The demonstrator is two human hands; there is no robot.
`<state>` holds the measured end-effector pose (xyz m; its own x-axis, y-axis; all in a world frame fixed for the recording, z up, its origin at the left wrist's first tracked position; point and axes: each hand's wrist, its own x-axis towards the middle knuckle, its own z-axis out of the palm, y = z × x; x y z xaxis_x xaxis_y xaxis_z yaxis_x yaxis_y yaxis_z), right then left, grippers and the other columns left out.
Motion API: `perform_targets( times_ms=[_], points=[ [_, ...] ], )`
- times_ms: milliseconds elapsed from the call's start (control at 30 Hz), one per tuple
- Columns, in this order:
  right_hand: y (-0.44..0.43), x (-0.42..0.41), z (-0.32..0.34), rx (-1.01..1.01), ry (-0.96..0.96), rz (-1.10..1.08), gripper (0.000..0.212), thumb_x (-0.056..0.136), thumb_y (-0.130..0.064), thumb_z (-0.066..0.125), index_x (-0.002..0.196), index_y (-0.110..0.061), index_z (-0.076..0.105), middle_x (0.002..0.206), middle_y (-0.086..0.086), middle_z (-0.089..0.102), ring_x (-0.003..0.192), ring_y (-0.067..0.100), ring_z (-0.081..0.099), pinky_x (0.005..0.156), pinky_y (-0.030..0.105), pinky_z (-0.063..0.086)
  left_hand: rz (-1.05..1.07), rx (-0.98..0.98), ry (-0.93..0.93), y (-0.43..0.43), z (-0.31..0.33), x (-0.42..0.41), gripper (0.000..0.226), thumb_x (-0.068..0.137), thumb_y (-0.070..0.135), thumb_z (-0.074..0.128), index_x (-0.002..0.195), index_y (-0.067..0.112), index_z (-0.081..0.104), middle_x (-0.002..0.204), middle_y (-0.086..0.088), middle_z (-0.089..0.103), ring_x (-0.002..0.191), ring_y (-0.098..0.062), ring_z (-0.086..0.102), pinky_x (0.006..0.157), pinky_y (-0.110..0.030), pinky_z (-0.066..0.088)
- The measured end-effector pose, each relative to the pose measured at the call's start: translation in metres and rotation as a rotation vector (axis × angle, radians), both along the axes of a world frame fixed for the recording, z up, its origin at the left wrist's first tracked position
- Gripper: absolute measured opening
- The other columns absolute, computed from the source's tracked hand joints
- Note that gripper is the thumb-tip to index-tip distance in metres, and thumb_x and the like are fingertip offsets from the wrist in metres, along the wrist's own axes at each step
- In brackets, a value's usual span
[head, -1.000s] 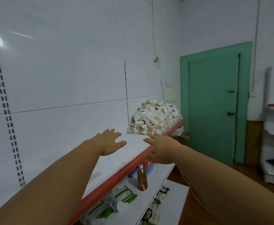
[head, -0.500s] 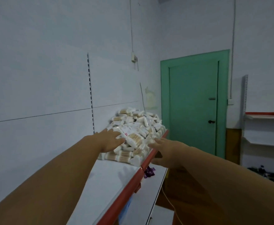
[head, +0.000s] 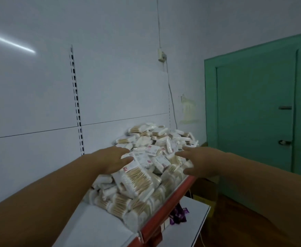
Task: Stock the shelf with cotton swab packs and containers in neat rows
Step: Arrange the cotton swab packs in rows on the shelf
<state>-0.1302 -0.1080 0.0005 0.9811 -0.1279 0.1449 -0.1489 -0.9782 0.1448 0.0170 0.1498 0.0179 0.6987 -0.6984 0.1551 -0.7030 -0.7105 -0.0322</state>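
A loose heap of cotton swab packs (head: 151, 168), clear bags of wooden-stick swabs with white labels, covers the white shelf (head: 96, 227) with its red front edge (head: 165, 213). My left hand (head: 114, 159) reaches over the heap's left side with fingers spread, its fingertips over a large flat pack (head: 135, 180). My right hand (head: 198, 161) hovers over the heap's right side near the red edge, fingers straight and apart. Neither hand holds a pack.
The white back panel with a slotted upright (head: 76, 107) stands behind the shelf. A lower white shelf (head: 198, 216) carries a purple wrapper (head: 178, 214). A green door (head: 260, 113) is at the right, with cardboard boxes (head: 205, 191) on the floor beside it.
I have come closer to the heap of packs. Both hands have moved forward and now hang over the pile, the left one reaching onto its left side.
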Motion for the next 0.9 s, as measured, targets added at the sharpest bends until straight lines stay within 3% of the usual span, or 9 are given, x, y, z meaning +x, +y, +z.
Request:
perform_targets(
  times_ms=[100,167,300,467,567,667,833,900],
  points=[
    [-0.041,0.032,0.008,-0.004,-0.068,0.042,0.066,0.092,-0.050,0.050,0.149,-0.037,0.018,0.159,-0.002,0.018,0.140,0.023,0.030,0.111,0.040,0.029,0.033,-0.066,-0.026,-0.027,0.002,0.011,0.057,0.099,0.055,0.029,0.147,0.025,0.033,0.154,0.002,0.033,0.139,-0.016,0.033,0.110,-0.031,0.026],
    [-0.052,0.055,0.007,0.041,-0.063,0.072,0.067,0.093,-0.048,0.050,0.150,-0.034,0.017,0.158,-0.001,0.019,0.139,0.023,0.032,0.110,0.039,0.029,0.069,-0.001,-0.028,-0.040,-0.004,0.018,0.059,0.097,0.058,0.030,0.148,0.028,0.032,0.154,0.003,0.034,0.139,-0.016,0.032,0.111,-0.033,0.026],
    [-0.049,0.106,-0.005,0.084,-0.049,0.287,0.065,0.093,-0.045,0.052,0.149,-0.033,0.021,0.158,-0.003,0.020,0.141,0.020,0.026,0.111,0.038,0.027,0.095,-0.024,-0.046,-0.063,-0.001,0.038,0.054,0.097,0.057,0.033,0.143,0.029,0.040,0.149,0.005,0.041,0.134,-0.013,0.038,0.106,-0.029,0.030],
    [-0.050,0.162,-0.001,0.053,-0.195,0.456,0.056,0.094,-0.043,0.048,0.145,-0.026,0.031,0.148,-0.002,0.035,0.132,0.019,0.036,0.106,0.036,0.035,0.268,-0.020,-0.125,-0.071,0.021,0.082,0.046,0.095,0.054,0.040,0.134,0.030,0.049,0.136,0.004,0.053,0.120,-0.015,0.049,0.098,-0.032,0.039],
    [-0.050,0.196,-0.002,-0.005,-0.238,0.544,0.052,0.094,-0.043,0.046,0.142,-0.025,0.035,0.140,-0.002,0.041,0.124,0.018,0.040,0.101,0.036,0.039,0.402,-0.251,-0.119,-0.066,0.032,0.123,0.034,0.092,0.045,0.053,0.118,0.024,0.061,0.118,0.002,0.061,0.107,-0.017,0.055,0.092,-0.031,0.044],
    [-0.049,0.230,0.011,-0.025,-0.304,0.645,0.046,0.093,-0.040,0.047,0.136,-0.027,0.042,0.133,-0.004,0.046,0.118,0.015,0.041,0.096,0.034,0.041,0.457,-0.524,0.049,-0.067,0.032,0.154,0.023,0.089,0.036,0.062,0.098,0.015,0.066,0.092,0.001,0.060,0.086,-0.016,0.056,0.077,-0.026,0.043],
    [-0.066,0.282,0.041,0.107,-0.437,0.572,0.040,0.092,-0.038,0.051,0.129,-0.026,0.048,0.130,-0.005,0.050,0.116,0.014,0.045,0.094,0.029,0.039,0.630,-0.282,0.087,-0.090,0.019,0.191,0.058,0.087,0.065,0.050,0.067,0.010,0.054,0.064,0.000,0.055,0.064,-0.014,0.052,0.065,-0.027,0.040],
    [-0.074,0.302,0.049,0.198,-0.420,0.517,0.044,0.092,-0.041,0.052,0.133,-0.027,0.045,0.136,-0.006,0.047,0.120,0.013,0.044,0.097,0.028,0.036,0.678,-0.222,0.120,-0.098,0.017,0.198,0.066,0.083,0.073,0.044,0.068,0.010,0.055,0.068,-0.001,0.058,0.063,-0.013,0.052,0.066,-0.027,0.042]
  ],
)
